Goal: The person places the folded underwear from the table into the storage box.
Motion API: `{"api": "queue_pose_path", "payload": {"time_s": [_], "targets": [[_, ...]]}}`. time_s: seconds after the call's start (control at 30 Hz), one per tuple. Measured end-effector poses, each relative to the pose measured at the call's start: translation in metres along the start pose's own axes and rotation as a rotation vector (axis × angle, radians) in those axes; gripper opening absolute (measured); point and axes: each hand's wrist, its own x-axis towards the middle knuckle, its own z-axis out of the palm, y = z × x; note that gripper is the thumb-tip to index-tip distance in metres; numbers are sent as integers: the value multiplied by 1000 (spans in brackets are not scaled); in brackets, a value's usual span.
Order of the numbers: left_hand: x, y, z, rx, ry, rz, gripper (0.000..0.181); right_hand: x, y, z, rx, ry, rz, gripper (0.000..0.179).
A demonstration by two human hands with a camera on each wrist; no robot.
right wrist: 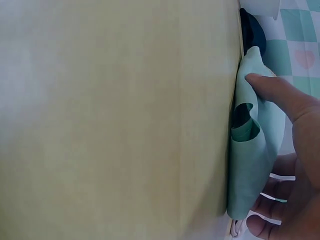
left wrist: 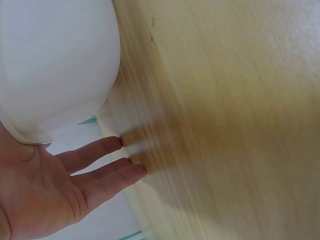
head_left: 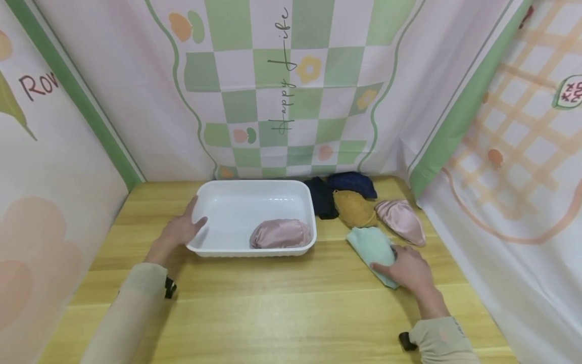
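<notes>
A white rectangular tray (head_left: 245, 253) sits on the wooden table with a pink satin eye mask (head_left: 281, 234) lying in its near right part. My left hand (head_left: 181, 228) is at the tray's left end, thumb over the rim and fingers outside. In the left wrist view those fingers (left wrist: 100, 179) are straight and apart from the tray wall. My right hand (head_left: 411, 268) holds a folded mint-green fabric piece, seemingly an eye mask (head_left: 372, 248), right of the tray. From the right wrist view, the thumb presses one side of the mint-green piece (right wrist: 250, 170) and the fingers lie along the other.
Beyond the mint-green piece lie a mustard-yellow fabric piece (head_left: 353, 208), a pink satin eye mask (head_left: 401, 221), a black fabric piece (head_left: 322, 197) and a navy one (head_left: 352, 183). Printed curtains (head_left: 291, 101) stand behind and along both sides of the table (head_left: 273, 313).
</notes>
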Motion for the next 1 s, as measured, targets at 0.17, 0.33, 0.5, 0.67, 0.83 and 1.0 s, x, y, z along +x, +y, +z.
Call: {"api": "queue_pose_path", "payload": {"time_s": [0.17, 0.33, 0.5, 0.67, 0.83, 1.0], "targets": [[1, -2, 1, -1, -3, 1, 85, 0, 1, 1, 10, 34, -16, 103], [1, -2, 2, 1, -3, 4, 85, -1, 0, 0, 29, 59, -43, 85], [1, -2, 1, 6, 3, 10, 85, -2, 1, -2, 47, 90, -71, 70], [0, 0, 1, 7, 6, 16, 84, -1, 4, -4, 86, 109, -81, 55], [-1, 0, 0, 4, 5, 13, 84, 0, 5, -8, 117, 102, -93, 54], [-1, 0, 0, -3, -1, 1, 84, 0, 0, -14, 171, 110, -124, 59]]}}
